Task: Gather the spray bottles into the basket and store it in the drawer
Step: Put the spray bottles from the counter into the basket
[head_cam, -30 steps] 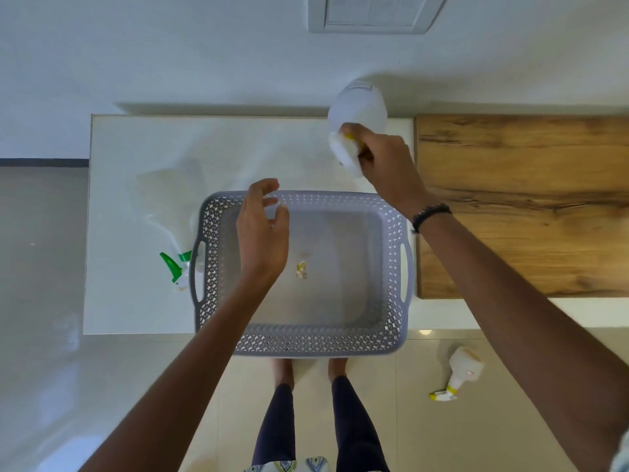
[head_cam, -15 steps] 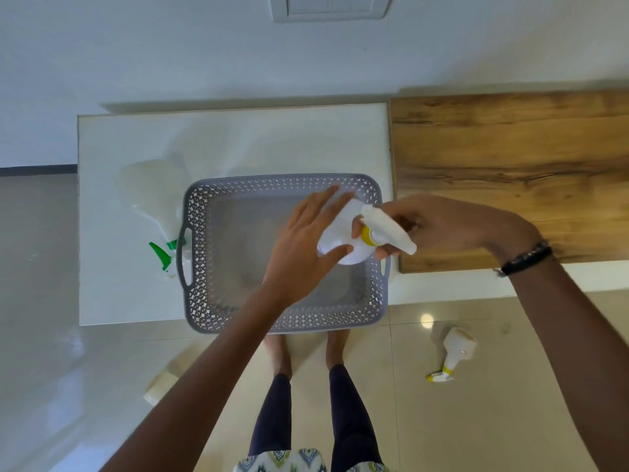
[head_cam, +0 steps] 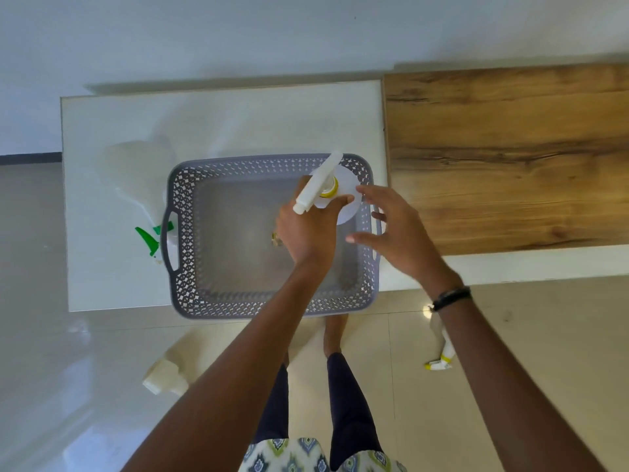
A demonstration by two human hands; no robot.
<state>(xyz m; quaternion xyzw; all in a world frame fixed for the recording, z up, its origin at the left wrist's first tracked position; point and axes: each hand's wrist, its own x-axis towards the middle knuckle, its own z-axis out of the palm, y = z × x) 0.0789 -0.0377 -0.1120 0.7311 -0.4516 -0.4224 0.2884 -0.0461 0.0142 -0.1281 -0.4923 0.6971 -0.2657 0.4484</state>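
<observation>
A grey perforated basket [head_cam: 190, 233] sits on the white countertop [head_cam: 112, 274], overhanging its front edge. My left hand [head_cam: 308, 226] grips a white spray bottle with a yellow collar [head_cam: 343, 192] by its neck, upright in the basket's back right corner. My right hand [head_cam: 394, 226] hovers just right of the bottle with fingers spread, holding nothing. A second white spray bottle with a green trigger [head_cam: 143, 185] lies on the counter against the basket's left side.
A wooden counter section [head_cam: 510, 158] adjoins the white top on the right. On the tiled floor lie a white bottle [head_cam: 166, 373] at the left and a small yellow-trimmed spray bottle [head_cam: 442, 352] at the right, partly behind my right arm. A small scrap [head_cam: 276, 238] lies in the basket.
The yellow-collared bottle passed from my right hand to my left and now stands in the basket's back right corner. My right hand let go and opened.
</observation>
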